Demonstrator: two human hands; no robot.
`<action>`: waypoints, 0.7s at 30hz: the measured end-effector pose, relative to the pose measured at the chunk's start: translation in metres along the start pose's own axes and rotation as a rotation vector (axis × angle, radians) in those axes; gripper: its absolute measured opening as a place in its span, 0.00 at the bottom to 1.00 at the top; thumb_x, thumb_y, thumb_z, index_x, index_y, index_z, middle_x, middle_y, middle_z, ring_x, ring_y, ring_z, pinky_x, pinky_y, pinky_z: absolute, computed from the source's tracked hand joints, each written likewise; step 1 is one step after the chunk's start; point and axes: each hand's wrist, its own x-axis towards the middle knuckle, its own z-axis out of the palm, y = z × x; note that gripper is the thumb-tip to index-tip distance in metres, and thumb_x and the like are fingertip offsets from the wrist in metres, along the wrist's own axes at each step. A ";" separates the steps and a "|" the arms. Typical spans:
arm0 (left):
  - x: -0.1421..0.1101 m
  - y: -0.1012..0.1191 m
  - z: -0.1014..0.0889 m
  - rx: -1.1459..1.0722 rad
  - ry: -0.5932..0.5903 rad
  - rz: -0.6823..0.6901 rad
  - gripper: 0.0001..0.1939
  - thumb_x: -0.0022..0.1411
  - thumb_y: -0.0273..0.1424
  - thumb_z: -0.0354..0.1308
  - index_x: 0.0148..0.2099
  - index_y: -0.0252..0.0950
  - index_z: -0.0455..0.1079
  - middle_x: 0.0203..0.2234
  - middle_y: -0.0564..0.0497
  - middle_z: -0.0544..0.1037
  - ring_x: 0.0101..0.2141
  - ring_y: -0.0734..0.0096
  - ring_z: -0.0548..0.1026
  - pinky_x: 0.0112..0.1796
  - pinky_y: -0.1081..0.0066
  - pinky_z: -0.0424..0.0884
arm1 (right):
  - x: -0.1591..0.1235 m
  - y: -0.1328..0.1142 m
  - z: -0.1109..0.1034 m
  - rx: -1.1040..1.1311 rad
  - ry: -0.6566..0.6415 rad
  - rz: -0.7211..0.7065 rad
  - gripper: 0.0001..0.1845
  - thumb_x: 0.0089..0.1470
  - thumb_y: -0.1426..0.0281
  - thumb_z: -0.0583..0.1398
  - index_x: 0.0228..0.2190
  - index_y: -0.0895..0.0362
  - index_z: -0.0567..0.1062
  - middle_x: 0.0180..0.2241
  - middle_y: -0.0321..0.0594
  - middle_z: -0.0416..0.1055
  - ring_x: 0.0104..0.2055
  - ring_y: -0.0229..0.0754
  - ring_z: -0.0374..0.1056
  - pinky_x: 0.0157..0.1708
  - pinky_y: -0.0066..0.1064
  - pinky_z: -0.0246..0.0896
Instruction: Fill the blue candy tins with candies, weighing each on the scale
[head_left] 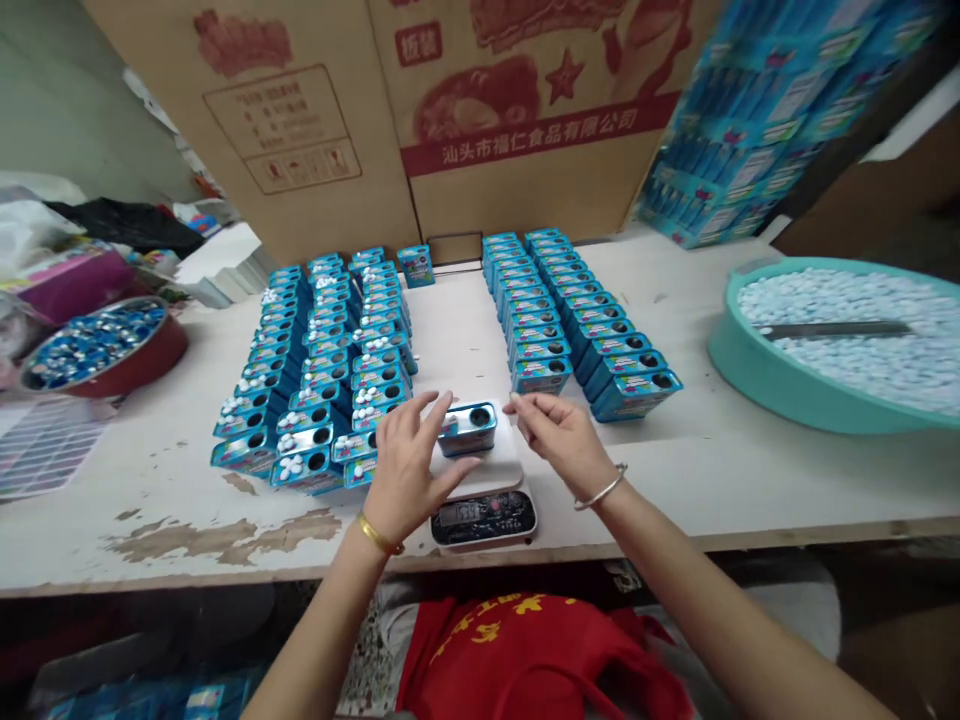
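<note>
A small blue metal tin (468,430) with several round holes in its top sits on the white pad of a digital kitchen scale (481,505). My left hand (409,465) is spread open just left of the tin, fingertips close to its side. My right hand (559,440) hangs to the right of the tin, with its thumb and fingers pinched close together; anything between them is too small to tell. Two blocks of similar tins stand in rows behind the scale. The left block (315,380) has white mints heaped on several tins, and the right block (547,320) shows none.
A teal basin (780,375) full of white mints holds a dark flat scraper (832,329) at the right. A red bowl (101,350) of blue-wrapped pieces stands at the left. Cardboard cartons (525,110) and stacked blue packs (735,130) rise behind the worn white table.
</note>
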 end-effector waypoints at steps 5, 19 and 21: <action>0.046 0.018 0.007 0.048 -0.189 0.167 0.15 0.63 0.35 0.53 0.50 0.36 0.64 0.39 0.47 0.74 0.39 0.63 0.70 0.41 0.61 0.60 | -0.023 0.047 -0.031 0.019 0.124 0.214 0.28 0.43 0.46 0.60 0.26 0.61 0.74 0.13 0.28 0.54 0.15 0.29 0.45 0.15 0.24 0.36; 0.131 0.026 0.078 0.122 -0.188 0.278 0.24 0.59 0.43 0.55 0.54 0.39 0.61 0.48 0.45 0.69 0.46 0.60 0.66 0.44 0.61 0.61 | -0.037 0.099 -0.075 -0.363 0.325 -0.060 0.23 0.51 0.52 0.56 0.31 0.58 0.79 0.33 0.45 0.78 0.36 0.45 0.73 0.35 0.26 0.68; 0.167 -0.012 0.073 0.172 -0.145 0.170 0.24 0.61 0.45 0.52 0.55 0.40 0.60 0.50 0.45 0.67 0.49 0.62 0.65 0.47 0.63 0.60 | -0.040 0.115 -0.078 -0.426 0.316 -0.128 0.22 0.51 0.53 0.56 0.31 0.57 0.81 0.34 0.43 0.78 0.36 0.45 0.75 0.35 0.24 0.70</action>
